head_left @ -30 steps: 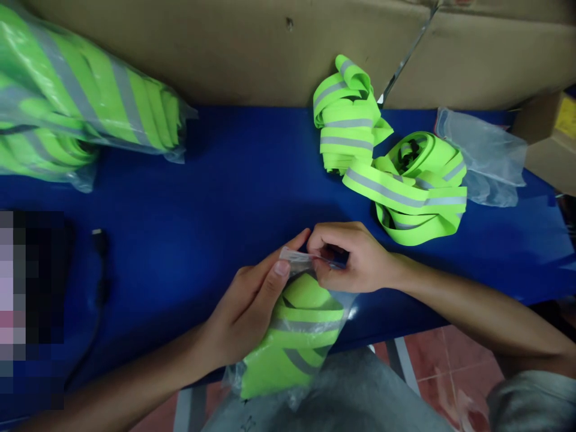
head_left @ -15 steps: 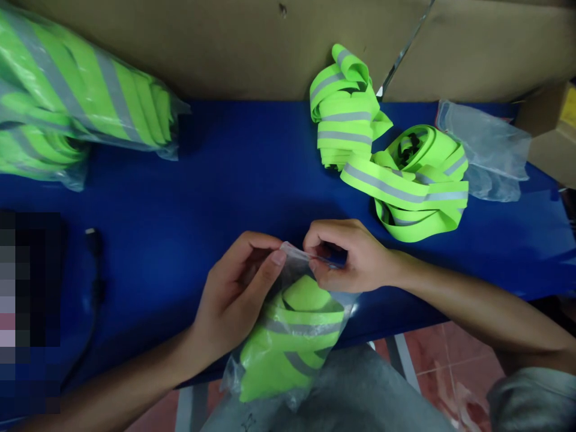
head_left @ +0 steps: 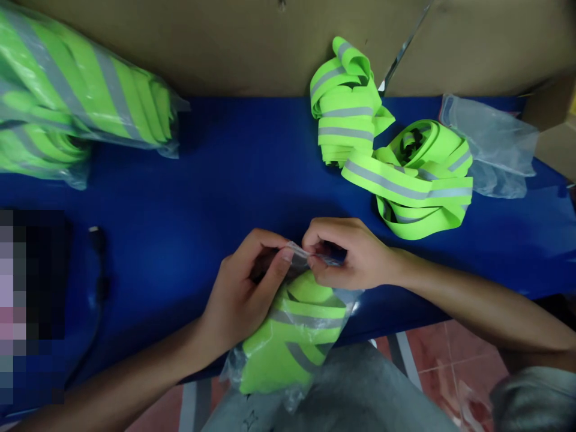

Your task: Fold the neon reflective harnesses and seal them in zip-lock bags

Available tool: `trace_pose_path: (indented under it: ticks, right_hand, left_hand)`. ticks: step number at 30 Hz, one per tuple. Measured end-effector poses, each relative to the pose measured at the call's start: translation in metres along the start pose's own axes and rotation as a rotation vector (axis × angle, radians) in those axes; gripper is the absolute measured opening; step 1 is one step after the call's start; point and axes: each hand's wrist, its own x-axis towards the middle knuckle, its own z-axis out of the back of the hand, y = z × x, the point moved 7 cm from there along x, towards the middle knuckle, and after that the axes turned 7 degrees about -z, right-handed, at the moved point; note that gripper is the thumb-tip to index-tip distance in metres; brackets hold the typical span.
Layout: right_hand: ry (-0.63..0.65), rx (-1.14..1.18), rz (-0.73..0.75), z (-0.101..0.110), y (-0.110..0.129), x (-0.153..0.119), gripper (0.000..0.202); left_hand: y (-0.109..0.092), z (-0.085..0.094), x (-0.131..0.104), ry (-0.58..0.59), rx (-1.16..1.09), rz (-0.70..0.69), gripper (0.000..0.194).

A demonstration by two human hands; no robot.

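Low centre of the frame, at the counter's (head_left: 234, 180) near edge, both hands pinch the bag's (head_left: 292, 342) mouth: left hand (head_left: 243, 294) and right hand (head_left: 346, 255) almost touching. Press the seal evenly outward, keeping the green strap (head_left: 288, 351) clear of the lip.

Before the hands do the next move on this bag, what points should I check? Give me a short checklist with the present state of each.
1. Both hands on the bag mouth: ok. The left hand and right hand each pinch the top edge of the clear bag.
2. Vest fully inside: ok. The folded green vest sits below the mouth.
3. Bag mouth sealed: cannot tell. The fingers cover the edge.
4. Bag supported: not ok. Its lower part hangs over the edge of the blue table.
5. Loose vests apart from the hands: ok.
6. Spare empty bag at hand: ok, on the right of the table.
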Motion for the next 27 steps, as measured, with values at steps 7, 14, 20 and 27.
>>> trace_pose_path:
  ticks: [7,14,20,27]
  right_hand:
    - [0.007,-0.024,-0.015,-0.001,-0.002,0.000,0.010]
    - [0.051,-0.112,-0.017,-0.005,-0.003,-0.003,0.005]
    - [0.062,-0.051,-0.066,-0.006,-0.010,-0.003,0.013]
    - [-0.418,0.334,-0.183,0.022,-0.038,-0.003,0.025]
  left_hand:
    - [-0.005,-0.004,0.002,0.052,0.016,-0.068,0.009]
    - [-0.005,-0.006,0.007,0.082,-0.015,-0.060,0.011]
    - [-0.005,0.008,0.010,0.005,-0.090,-0.035,0.017]
    - [-0.032,0.094,0.056,-0.577,-0.299,-0.276,0.013]
